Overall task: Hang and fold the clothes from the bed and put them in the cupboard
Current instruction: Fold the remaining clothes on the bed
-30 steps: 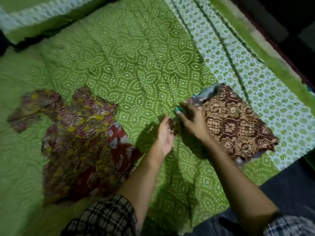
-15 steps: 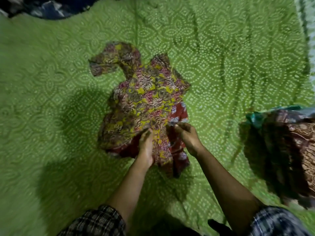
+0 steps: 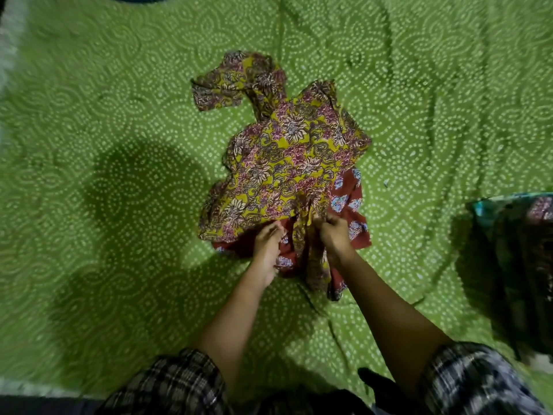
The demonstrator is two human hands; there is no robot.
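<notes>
My right hand (image 3: 335,238) pinches the yellow garment (image 3: 287,163) at its near hem; whether my left hand (image 3: 266,247) grips it I cannot tell. I should lift it alone, off the red garment (image 3: 347,202) beneath.

Right hand (image 3: 335,235) pinches the near hem of the yellow floral garment (image 3: 287,157); left hand (image 3: 267,244) has its fingertips at that hem just beside (grip unclear); red floral cloth (image 3: 347,202) lies beneath both; green dotted bedsheet (image 3: 119,145) spreads beyond the fingers.

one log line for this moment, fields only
step: grasp | left hand: pinches floral garment hem | right hand: pinches same hem | folded clothes: on bed, person's right
</notes>
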